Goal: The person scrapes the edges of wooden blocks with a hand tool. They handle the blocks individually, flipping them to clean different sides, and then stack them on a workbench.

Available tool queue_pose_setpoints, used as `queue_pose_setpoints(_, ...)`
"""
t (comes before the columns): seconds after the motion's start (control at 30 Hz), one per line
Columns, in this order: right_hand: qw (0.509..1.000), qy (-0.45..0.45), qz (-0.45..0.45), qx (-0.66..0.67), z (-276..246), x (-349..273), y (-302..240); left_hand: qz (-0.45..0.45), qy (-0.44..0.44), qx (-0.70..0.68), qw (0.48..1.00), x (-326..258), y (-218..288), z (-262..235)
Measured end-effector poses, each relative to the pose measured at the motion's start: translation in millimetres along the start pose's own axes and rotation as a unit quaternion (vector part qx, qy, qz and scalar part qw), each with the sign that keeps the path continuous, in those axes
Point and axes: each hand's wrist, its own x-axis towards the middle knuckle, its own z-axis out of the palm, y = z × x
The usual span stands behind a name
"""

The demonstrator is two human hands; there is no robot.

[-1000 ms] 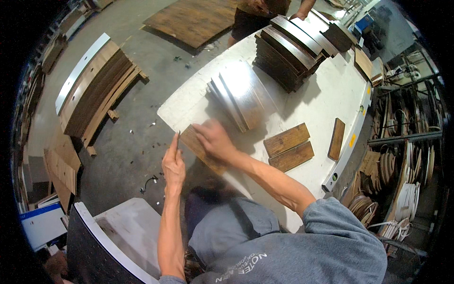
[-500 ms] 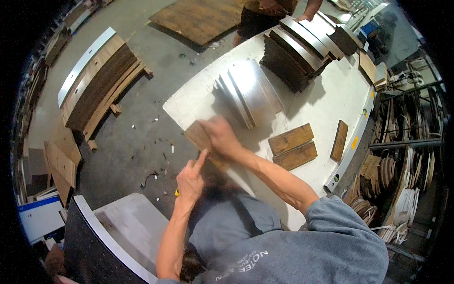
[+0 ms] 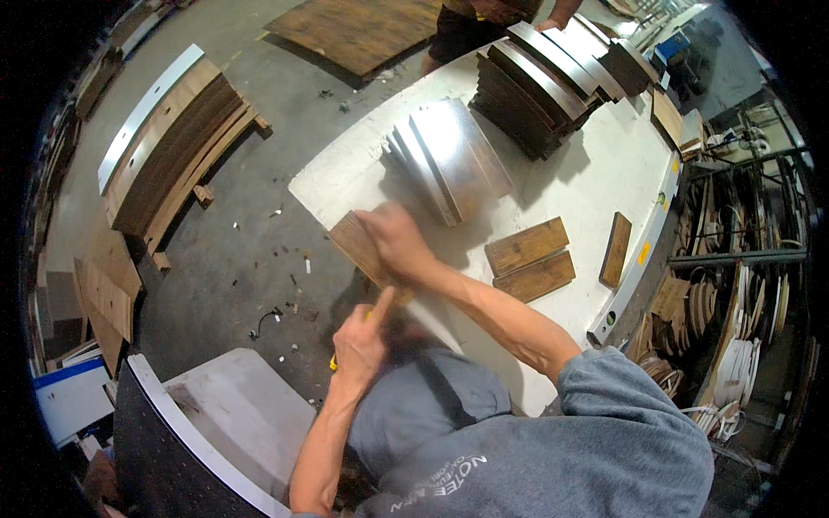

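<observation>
A brown wooden board (image 3: 356, 244) lies at the near left corner of the white workbench (image 3: 596, 186). My right hand (image 3: 399, 242) presses down on it, fingers over its top. At the bench edge below the board, my left hand (image 3: 361, 337) is closed around a small yellow object (image 3: 333, 363), thumb pointing up toward the board's near end. What the yellow object is cannot be made out. A stack of silvery curved panels (image 3: 449, 155) lies just beyond the board.
Two short brown boards (image 3: 528, 259) and a narrow one (image 3: 616, 249) lie on the bench to the right. Dark curved panels (image 3: 544, 78) are stacked at the far end, where another person (image 3: 484, 17) stands. Wooden planks (image 3: 177, 142) lie on the floor at left.
My left hand has dropped from the board's left end down to the bench edge below it and closed up. My right hand stays on the board.
</observation>
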Motion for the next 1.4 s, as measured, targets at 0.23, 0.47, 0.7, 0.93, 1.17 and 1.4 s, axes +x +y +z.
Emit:
queue_pose_setpoints(0.23,1.0,0.013,0.004,0.012,-1,-2,0,-0.03,0.031,0.018,0.999,15,-6,-4)
queue_pose_setpoints(0.47,1.0,0.008,0.008,0.011,-1,-2,1,-0.003,-0.012,0.0,1.0,-12,18,4)
queue_pose_setpoints(0.7,1.0,0.007,0.021,-0.001,1,1,-3,0.005,-0.043,-0.065,0.997,3,19,-16)
queue_pose_setpoints(0.93,1.0,-0.001,0.001,-0.02,0,0,-1,0.016,0.012,0.015,1.0,38,-26,-23)
queue_pose_setpoints(1.17,0.999,-0.022,-0.023,-0.012,0,1,-2,-0.144,0.131,-0.027,0.98,95,-113,-57)
queue_pose_setpoints(1.4,1.0,-0.012,0.007,0.009,-5,2,-10,-0.047,0.118,-0.017,0.992,81,-77,-45)
